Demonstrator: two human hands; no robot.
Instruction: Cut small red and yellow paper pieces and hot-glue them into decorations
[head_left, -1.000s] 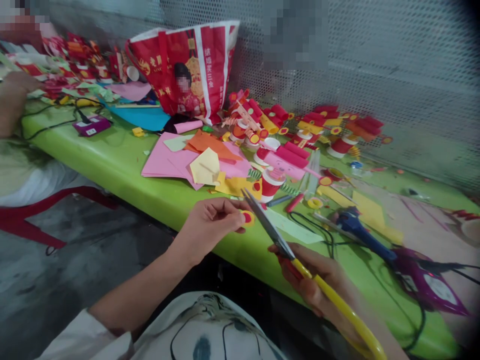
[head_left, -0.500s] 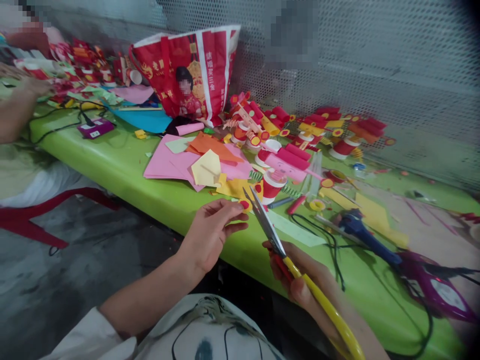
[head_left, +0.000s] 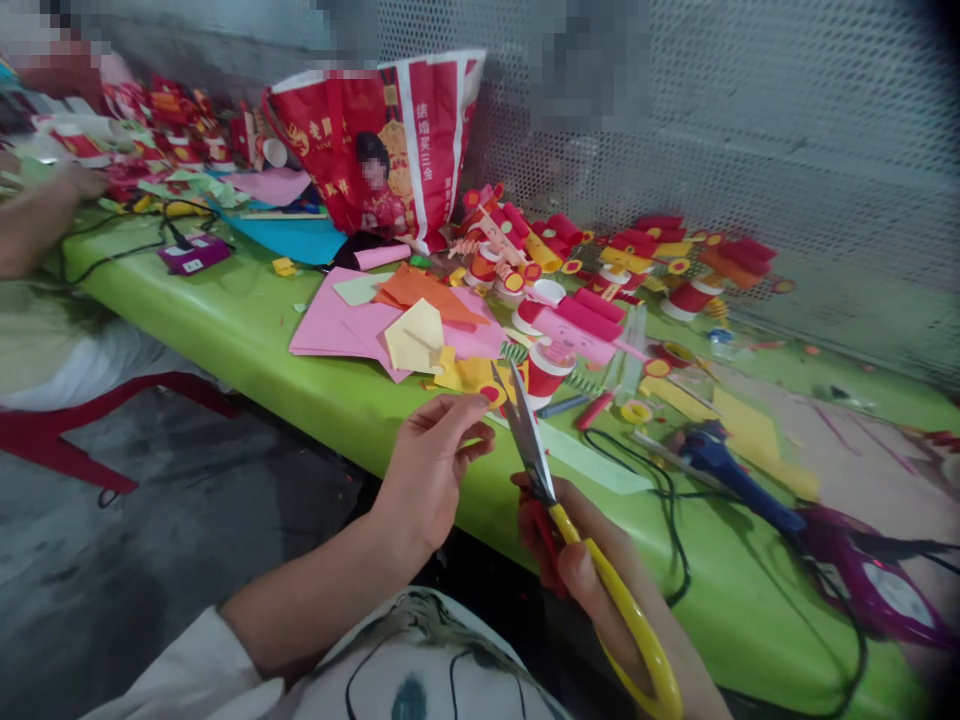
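My left hand [head_left: 427, 470] pinches a small yellow paper piece with a red dot [head_left: 491, 394] between thumb and fingertips. Scissors [head_left: 534, 440] with one yellow and one red handle are gripped in my right hand [head_left: 577, 560]. Their blades are slightly apart and point up, close beside the paper piece; whether they touch it I cannot tell. Just behind stands a red and white paper cup [head_left: 549, 375] with a pink paper figure [head_left: 581, 335] on top. Yellow paper scraps [head_left: 457, 373] lie beside the cup.
A red bag [head_left: 390, 150] stands at the back by the perforated panel. Pink sheets [head_left: 322, 330] lie on the green table [head_left: 315, 400]. At right are a blue glue gun [head_left: 739, 475], a purple power strip [head_left: 862, 585] and black cables. Another person's arm [head_left: 37, 220] reaches in at left.
The scissors and my right hand have shifted slightly left and turned more upright, with the blades nearer the paper piece. My left hand still pinches it, its fingers curled a little more.
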